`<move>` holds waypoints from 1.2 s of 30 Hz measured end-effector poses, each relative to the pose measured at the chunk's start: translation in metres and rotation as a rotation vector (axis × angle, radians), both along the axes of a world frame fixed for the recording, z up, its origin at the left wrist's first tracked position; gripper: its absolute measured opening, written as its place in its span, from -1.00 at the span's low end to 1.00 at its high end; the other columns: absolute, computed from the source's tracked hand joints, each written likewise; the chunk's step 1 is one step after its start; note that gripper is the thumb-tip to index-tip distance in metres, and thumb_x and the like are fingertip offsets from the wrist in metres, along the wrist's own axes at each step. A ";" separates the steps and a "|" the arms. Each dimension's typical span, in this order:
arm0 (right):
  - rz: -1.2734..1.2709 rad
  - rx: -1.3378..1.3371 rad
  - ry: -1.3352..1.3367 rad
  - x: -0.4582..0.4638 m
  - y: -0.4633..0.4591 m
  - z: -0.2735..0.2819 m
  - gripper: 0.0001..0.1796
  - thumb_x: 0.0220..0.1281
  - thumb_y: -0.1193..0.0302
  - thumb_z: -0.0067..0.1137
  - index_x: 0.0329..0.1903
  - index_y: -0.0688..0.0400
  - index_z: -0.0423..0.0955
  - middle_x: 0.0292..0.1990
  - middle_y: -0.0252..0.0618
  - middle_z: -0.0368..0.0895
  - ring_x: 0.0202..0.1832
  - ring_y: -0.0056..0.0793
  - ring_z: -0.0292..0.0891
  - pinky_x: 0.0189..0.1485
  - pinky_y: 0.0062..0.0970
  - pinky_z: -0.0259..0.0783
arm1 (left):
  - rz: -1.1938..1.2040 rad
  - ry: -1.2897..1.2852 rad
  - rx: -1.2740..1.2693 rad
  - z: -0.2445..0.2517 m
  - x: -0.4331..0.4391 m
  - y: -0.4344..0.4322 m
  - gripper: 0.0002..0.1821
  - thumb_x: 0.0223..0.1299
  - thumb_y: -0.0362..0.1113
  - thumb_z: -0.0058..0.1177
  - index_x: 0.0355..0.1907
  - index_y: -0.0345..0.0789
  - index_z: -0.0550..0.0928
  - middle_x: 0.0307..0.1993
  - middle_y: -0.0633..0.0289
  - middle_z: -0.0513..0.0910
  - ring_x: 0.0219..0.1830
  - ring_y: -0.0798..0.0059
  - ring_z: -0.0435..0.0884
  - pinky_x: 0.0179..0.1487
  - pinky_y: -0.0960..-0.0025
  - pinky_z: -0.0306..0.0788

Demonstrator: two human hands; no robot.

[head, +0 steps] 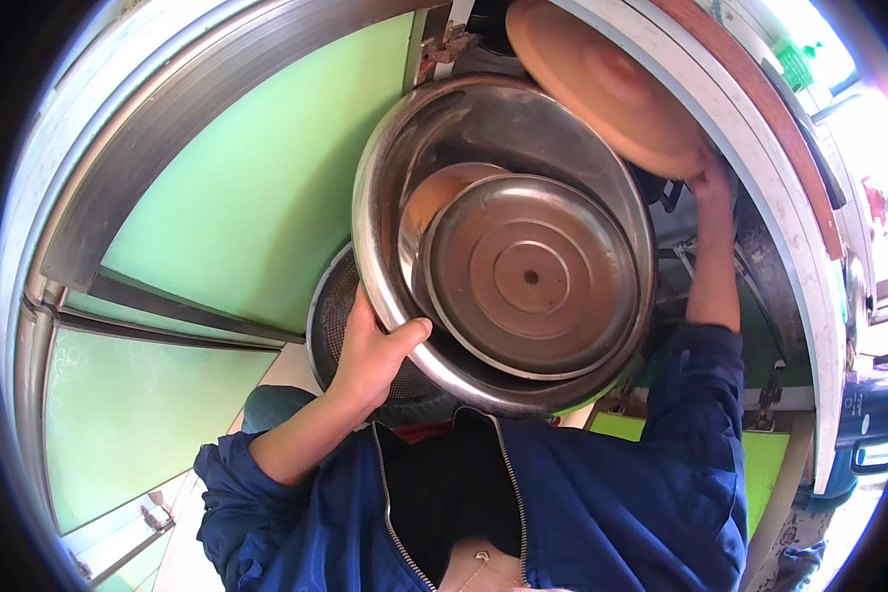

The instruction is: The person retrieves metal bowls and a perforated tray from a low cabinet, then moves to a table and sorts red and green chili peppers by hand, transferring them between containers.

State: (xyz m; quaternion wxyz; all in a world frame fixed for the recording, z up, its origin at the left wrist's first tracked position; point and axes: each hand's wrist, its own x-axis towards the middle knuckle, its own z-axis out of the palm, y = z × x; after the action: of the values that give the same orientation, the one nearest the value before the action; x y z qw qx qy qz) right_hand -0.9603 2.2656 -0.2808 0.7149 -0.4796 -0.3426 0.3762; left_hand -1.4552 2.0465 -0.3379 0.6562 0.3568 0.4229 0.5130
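My left hand (pixel 377 348) grips the rim of a large stainless steel basin (pixel 503 111), its thumb over the edge. Inside the basin lie a round metal lid or plate (pixel 529 277) with ring grooves and a small hole in the centre, and another shiny metal vessel (pixel 433 200) partly under it. Below the basin shows a dark perforated colander or basket (pixel 329 318). At the upper right my right hand (pixel 707 174) holds the edge of a round orange-brown lid or basin (pixel 614 81), blurred, within the cabinet opening; its fingers are mostly hidden.
Green cabinet doors (pixel 266 170) with metal frames stand at the left. The pale countertop edge (pixel 784 185) curves over the cabinet at the right, where a metal rack (pixel 692 259) and dark cookware show inside. A blue appliance (pixel 869 414) is at the far right.
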 end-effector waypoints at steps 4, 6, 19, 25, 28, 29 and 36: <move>0.145 0.245 0.039 -0.065 0.092 0.010 -0.64 0.16 0.39 0.10 0.04 0.00 0.33 -0.05 -0.30 0.45 -0.03 -0.42 0.42 -0.12 -0.42 0.49 | 0.012 -0.012 -0.016 0.001 0.003 -0.003 -0.33 -0.12 -0.55 0.04 0.15 -0.37 0.21 -0.07 0.18 0.44 -0.05 0.47 0.43 0.05 0.41 0.32; 0.259 0.330 -0.137 -0.102 0.130 0.011 -0.64 0.19 0.36 0.08 0.05 0.00 0.30 -0.04 -0.27 0.44 -0.03 -0.35 0.42 -0.14 -0.37 0.51 | 0.024 -0.015 -0.019 0.002 0.005 -0.005 -0.33 -0.13 -0.56 0.04 0.16 -0.37 0.21 -0.06 0.18 0.44 -0.04 0.46 0.43 0.06 0.41 0.32; 0.705 -0.147 -0.798 -0.165 0.071 -0.002 -0.76 0.21 0.28 0.05 -0.21 0.19 0.46 -0.33 -0.26 0.57 -0.26 -0.44 0.53 -0.18 -0.44 0.49 | 0.028 0.025 -0.009 0.001 0.004 -0.007 -0.33 -0.13 -0.54 0.06 0.15 -0.37 0.21 -0.05 0.18 0.43 -0.02 0.47 0.42 0.07 0.42 0.30; 0.697 -0.314 -1.777 -0.138 -0.023 -0.049 -0.66 0.05 0.22 0.16 -0.27 0.25 0.48 -0.43 -0.09 0.55 -0.33 -0.31 0.51 -0.26 -0.34 0.40 | 0.003 0.001 -0.019 -0.002 0.000 -0.003 -0.33 -0.14 -0.53 0.05 0.15 -0.36 0.21 -0.04 0.17 0.43 -0.02 0.46 0.42 0.06 0.41 0.32; 0.665 -0.478 -1.835 -0.126 -0.034 -0.070 -0.66 -0.02 0.25 0.17 -0.25 0.25 0.49 -0.36 0.01 0.56 -0.29 -0.15 0.51 -0.19 -0.27 0.39 | -0.005 0.008 -0.022 -0.001 0.001 -0.003 -0.31 -0.15 -0.52 0.06 0.16 -0.36 0.20 -0.04 0.17 0.42 -0.02 0.45 0.42 0.06 0.40 0.31; 0.748 -0.683 -1.652 -0.121 -0.035 -0.070 -0.64 -0.03 0.25 0.17 -0.22 0.25 0.48 -0.33 0.03 0.56 -0.26 -0.11 0.51 -0.15 -0.26 0.39 | 0.006 0.013 -0.040 -0.001 0.001 -0.002 -0.31 -0.15 -0.52 0.06 0.16 -0.36 0.20 -0.04 0.17 0.42 -0.02 0.45 0.42 0.06 0.40 0.31; 0.309 -0.023 -1.986 -0.117 -0.071 -0.102 -0.64 -0.02 0.31 0.13 -0.18 0.29 0.48 -0.25 0.14 0.52 -0.21 -0.04 0.50 -0.06 -0.25 0.37 | -0.009 -0.023 0.013 -0.003 0.000 -0.002 -0.31 -0.13 -0.55 0.04 0.17 -0.37 0.19 -0.04 0.17 0.42 -0.02 0.47 0.42 0.05 0.40 0.32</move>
State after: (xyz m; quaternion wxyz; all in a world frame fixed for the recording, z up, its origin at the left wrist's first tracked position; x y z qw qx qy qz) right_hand -1.0778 2.1946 -0.3832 0.0444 -0.5333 -0.8385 -0.1023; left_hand -1.4550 2.0445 -0.3412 0.6609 0.3571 0.4105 0.5169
